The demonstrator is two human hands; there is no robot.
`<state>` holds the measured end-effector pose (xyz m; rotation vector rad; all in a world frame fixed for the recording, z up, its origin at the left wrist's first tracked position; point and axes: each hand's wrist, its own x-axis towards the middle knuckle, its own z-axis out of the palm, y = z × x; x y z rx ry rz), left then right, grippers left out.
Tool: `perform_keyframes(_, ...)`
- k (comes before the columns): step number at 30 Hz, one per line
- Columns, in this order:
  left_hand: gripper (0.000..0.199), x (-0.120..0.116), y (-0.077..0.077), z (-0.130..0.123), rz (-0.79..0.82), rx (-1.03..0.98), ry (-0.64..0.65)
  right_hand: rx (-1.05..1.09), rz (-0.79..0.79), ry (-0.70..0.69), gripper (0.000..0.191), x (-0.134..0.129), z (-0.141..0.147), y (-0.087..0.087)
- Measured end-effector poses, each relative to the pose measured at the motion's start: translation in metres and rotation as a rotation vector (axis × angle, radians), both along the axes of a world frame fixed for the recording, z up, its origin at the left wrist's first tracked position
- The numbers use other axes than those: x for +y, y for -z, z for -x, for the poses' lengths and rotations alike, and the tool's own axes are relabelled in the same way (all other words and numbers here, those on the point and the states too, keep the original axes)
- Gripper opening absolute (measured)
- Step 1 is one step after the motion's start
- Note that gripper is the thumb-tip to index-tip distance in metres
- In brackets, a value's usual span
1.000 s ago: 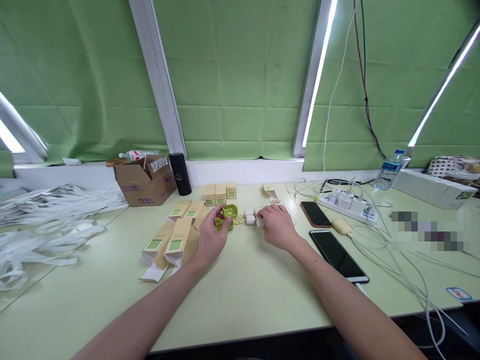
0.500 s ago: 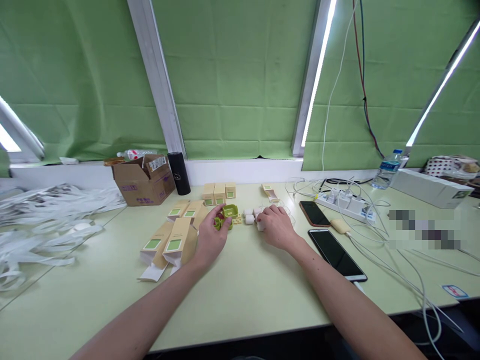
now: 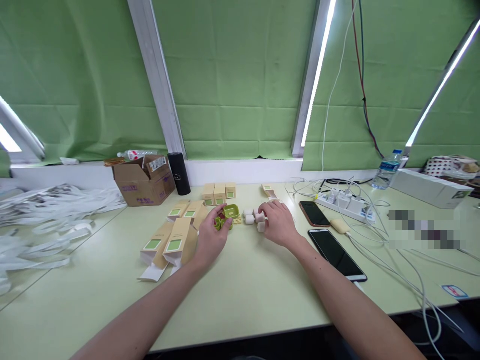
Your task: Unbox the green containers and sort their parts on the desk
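Note:
In the head view my left hand point(image 3: 213, 235) holds a small green open box-shaped piece point(image 3: 231, 211) between thumb and fingers. More green pieces point(image 3: 218, 224) sit under and beside those fingers. Small yellow pieces point(image 3: 237, 220) lie just right of them. My right hand point(image 3: 277, 222) rests at the right side of a cluster of short white cylinders point(image 3: 249, 219). Its fingers are bent and apart, with the tips beside the nearest cylinders; no held thing shows. Tan cartons with green labels point(image 3: 180, 241) lie left of my left hand.
Behind stand small tan boxes point(image 3: 219, 193), a cardboard box point(image 3: 144, 182) and a black cylinder point(image 3: 179, 173). White strips point(image 3: 56, 210) spread at left. At right lie two phones point(image 3: 337, 254), a power strip point(image 3: 347, 206), loose cables and a water bottle point(image 3: 388, 170).
My right hand has shifted slightly up and right, uncovering more of the white cylinders. The green piece in my left hand has tilted a little, its hollow showing more.

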<state>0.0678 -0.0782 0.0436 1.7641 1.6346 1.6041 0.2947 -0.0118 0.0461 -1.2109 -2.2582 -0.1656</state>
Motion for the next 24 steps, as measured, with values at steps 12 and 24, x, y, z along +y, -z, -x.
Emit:
perform_keyframes(12, 0.046, 0.003, 0.003, 0.000, -0.003, -0.088, 0.091, 0.221, -0.262, -0.290, 0.025, -0.012, 0.013, 0.008)
perform_keyframes(24, 0.053, 0.003, -0.003, -0.009, 0.062, -0.235, 0.259, 0.432, -0.199, -0.496, 0.067, -0.032, 0.037, 0.019)
